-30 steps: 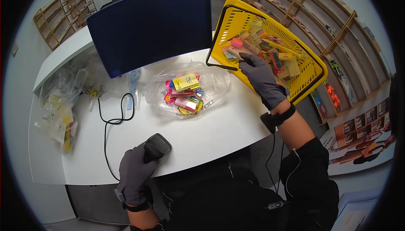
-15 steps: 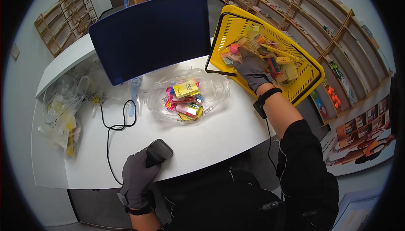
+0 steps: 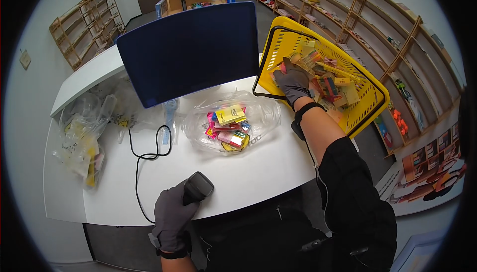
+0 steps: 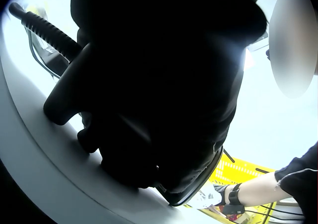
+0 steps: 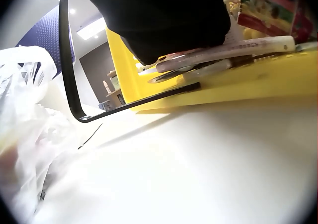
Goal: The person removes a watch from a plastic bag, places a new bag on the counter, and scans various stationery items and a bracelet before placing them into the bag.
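Observation:
My gloved left hand (image 3: 171,217) grips a black barcode scanner (image 3: 198,187) near the front edge of the white counter. Its cable strain relief (image 4: 49,32) shows in the left wrist view, where the hand is mostly dark. Over at the right, my gloved right hand (image 3: 293,82) reaches into a yellow basket (image 3: 281,21) heaped with small packaged goods. Beside its fingertips is a pink round item (image 3: 283,67), partly covered; I cannot tell whether the fingers hold it. A pale pen-like tube (image 5: 233,52) lies below this hand in the right wrist view.
A clear plastic bag (image 3: 266,115) with several small packets, a yellow one (image 3: 231,114) on top, lies mid-counter. Behind it stands a dark monitor (image 3: 191,51). More plastic bags (image 3: 82,133) lie at left, near a looped black cable (image 3: 137,172). The basket has a black handle (image 3: 257,85).
My right hand has reached deeper into the basket, toward the pink item, partly covering it. The head view has shifted slightly. My left hand keeps its grip on the scanner.

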`<action>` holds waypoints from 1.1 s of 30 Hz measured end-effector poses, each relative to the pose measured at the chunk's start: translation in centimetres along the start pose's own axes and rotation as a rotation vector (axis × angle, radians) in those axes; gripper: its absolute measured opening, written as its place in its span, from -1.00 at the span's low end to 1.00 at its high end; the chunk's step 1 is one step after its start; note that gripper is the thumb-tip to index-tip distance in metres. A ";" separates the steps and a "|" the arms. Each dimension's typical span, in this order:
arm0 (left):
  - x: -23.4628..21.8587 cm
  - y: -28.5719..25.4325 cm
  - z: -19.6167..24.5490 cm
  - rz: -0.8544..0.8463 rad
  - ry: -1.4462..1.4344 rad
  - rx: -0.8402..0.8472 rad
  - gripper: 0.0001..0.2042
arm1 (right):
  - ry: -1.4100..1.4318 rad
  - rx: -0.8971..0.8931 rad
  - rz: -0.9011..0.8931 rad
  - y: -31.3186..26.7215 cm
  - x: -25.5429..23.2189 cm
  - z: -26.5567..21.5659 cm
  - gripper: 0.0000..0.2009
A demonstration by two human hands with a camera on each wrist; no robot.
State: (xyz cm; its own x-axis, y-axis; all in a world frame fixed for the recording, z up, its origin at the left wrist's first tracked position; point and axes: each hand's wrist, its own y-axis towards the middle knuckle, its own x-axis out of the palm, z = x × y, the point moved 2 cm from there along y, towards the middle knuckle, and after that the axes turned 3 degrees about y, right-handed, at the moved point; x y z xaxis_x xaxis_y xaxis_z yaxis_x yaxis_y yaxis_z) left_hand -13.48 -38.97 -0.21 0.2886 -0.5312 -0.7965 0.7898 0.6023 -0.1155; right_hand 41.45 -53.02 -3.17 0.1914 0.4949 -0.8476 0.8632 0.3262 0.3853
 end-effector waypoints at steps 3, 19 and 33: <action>-0.2 0.2 0.0 -0.002 0.007 -0.013 -0.62 | -0.153 0.055 -0.017 0.8 0.8 0.1 -0.15; 0.2 0.0 -0.3 0.038 0.038 -0.014 -0.61 | 0.139 0.129 -0.032 2.2 0.1 1.8 -0.27; 0.2 0.2 -0.3 0.031 -0.013 -0.042 -0.59 | 0.245 0.104 -0.044 1.1 -2.3 0.6 -0.30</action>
State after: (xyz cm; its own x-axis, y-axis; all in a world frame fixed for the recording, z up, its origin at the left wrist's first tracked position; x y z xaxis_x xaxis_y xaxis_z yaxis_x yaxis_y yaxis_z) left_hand -13.39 -38.82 -0.58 0.3200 -0.5194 -0.7924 0.7573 0.6428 -0.1155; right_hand 42.20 -54.30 -0.98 0.0444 0.6662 -0.7444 0.9140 0.2737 0.2996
